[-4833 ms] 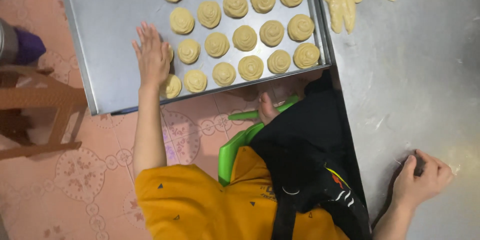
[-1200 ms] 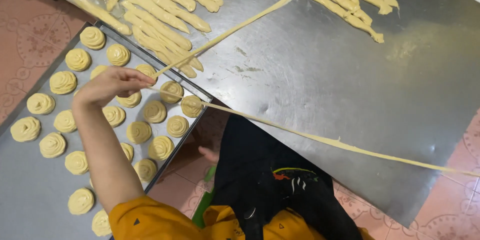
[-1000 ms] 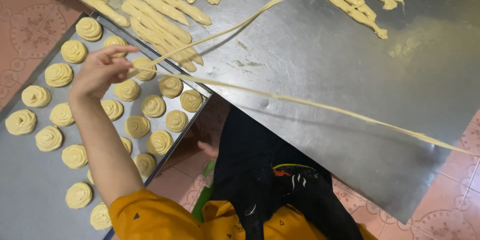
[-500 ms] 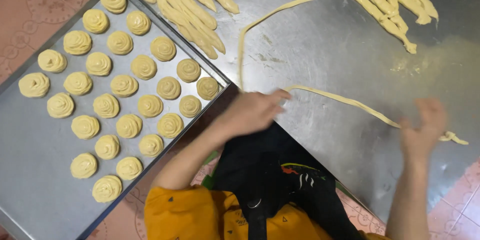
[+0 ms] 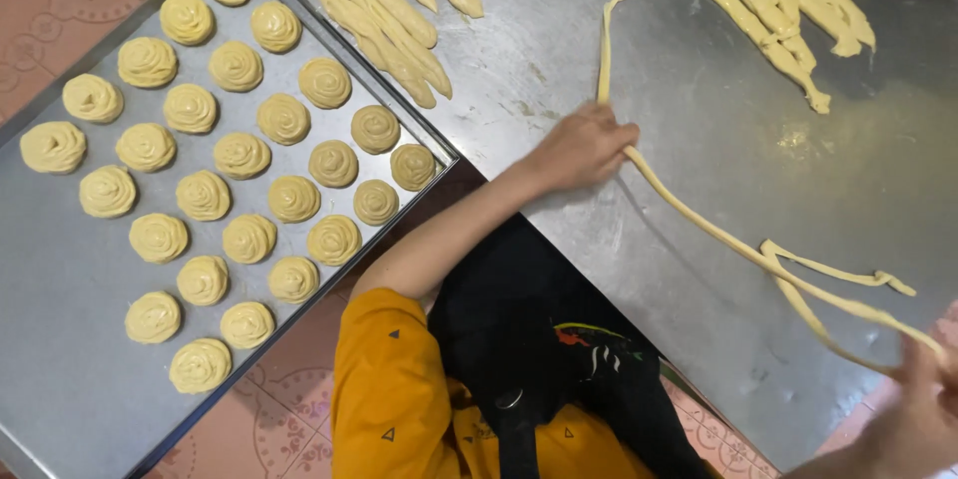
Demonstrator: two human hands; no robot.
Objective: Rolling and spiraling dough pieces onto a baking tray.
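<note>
"Where is the long dough rope?"

"It lies on the shiny metal bench. It starts at the far side, comes toward the person, bends at the left hand, then runs slanting off to the right hand by the near edge."

"What are the hands doing?"

"The left hand is closed, pinching the rope at the bend. The right hand has the other end in its fingers, lifted a little. Near it the rope folds back in a loose loop."

"What else is there?"

"A grey tray on the left, full of round dough swirls. More dough strips lie at the far side of the bench."
</note>
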